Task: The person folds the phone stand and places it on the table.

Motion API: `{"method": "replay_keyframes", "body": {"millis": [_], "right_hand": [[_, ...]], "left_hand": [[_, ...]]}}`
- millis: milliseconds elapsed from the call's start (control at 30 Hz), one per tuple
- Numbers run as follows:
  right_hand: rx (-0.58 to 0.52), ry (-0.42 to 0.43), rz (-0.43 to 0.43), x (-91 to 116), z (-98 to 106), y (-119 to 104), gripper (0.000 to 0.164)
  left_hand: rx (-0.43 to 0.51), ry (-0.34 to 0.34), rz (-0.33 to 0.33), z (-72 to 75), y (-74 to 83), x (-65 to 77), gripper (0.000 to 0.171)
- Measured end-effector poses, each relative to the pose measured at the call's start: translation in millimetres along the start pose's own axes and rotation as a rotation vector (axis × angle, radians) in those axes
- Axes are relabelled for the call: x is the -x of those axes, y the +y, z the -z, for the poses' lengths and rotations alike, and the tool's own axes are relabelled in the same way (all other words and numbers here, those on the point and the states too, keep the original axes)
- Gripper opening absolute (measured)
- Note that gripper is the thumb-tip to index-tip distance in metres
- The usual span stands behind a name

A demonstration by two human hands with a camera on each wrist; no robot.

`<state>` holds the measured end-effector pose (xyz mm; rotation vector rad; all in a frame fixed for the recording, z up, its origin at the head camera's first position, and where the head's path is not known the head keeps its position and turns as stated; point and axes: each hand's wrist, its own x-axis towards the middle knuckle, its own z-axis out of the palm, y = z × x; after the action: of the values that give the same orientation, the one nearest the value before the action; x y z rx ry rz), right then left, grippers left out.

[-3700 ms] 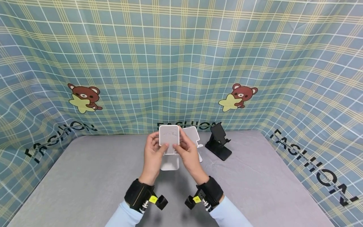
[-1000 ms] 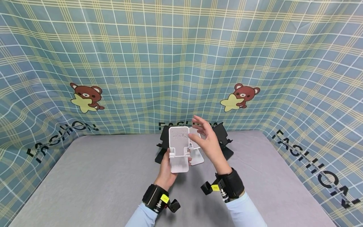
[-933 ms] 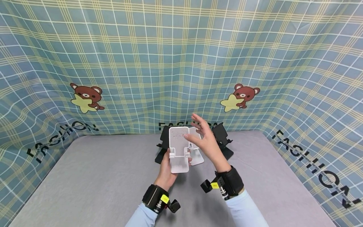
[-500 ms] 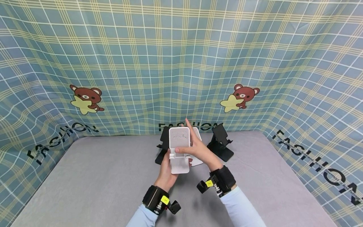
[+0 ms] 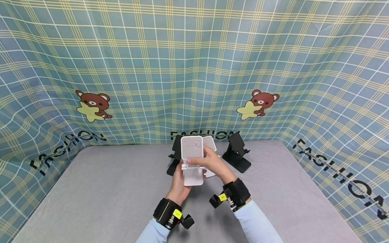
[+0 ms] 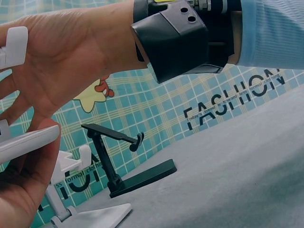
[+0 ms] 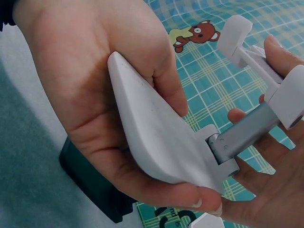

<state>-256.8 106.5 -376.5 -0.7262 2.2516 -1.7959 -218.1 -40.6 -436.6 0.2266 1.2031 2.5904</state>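
A white phone stand (image 5: 192, 144) is held up over the table, its textured plate facing me in the head view. My left hand (image 5: 177, 188) grips its base (image 7: 152, 128), which lies in the palm with the fingertips wrapped over its edge in the right wrist view. With its thumb across the plate's lower front, my right hand (image 5: 214, 163) pinches the stand; its fingers go behind the plate. The grey stem (image 7: 247, 135) runs between base and plate. In the left wrist view the right hand (image 6: 71, 57) is above and the base's edge (image 6: 33, 142) below.
Behind the hands stand a black phone stand (image 5: 176, 148) on the left, a second white stand (image 5: 210, 143) partly hidden by the right hand, and another black stand (image 5: 237, 153) on the right. Grey cloth covers the table (image 5: 106, 189); a checked curtain (image 5: 194, 74) hangs behind.
Both hands gripped the white stand at first; later the right hand was off it, fingers spread. It has since moved down and left, and its thumb and fingers now pinch the plate.
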Motion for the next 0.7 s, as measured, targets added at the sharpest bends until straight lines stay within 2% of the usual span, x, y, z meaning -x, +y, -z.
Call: {"method": "replay_keyframes", "body": {"millis": [300, 433, 700], "right_hand": [[0.007, 0.013, 0.015, -2.2, 0.8, 2.2, 0.053], [0.014, 0.018, 0.034, -4.3, 0.2, 4.0, 0.054], [0.018, 0.072, 0.034, -8.7, -2.4, 5.5, 0.05]], "left_hand": [[-0.019, 0.063, 0.005, 8.3, -9.9, -8.5, 0.054], [0.001, 0.083, 0.012, 8.8, -9.5, -9.3, 0.052], [0.035, 0.031, 0.008, 4.5, -2.5, -7.1, 0.049]]}}
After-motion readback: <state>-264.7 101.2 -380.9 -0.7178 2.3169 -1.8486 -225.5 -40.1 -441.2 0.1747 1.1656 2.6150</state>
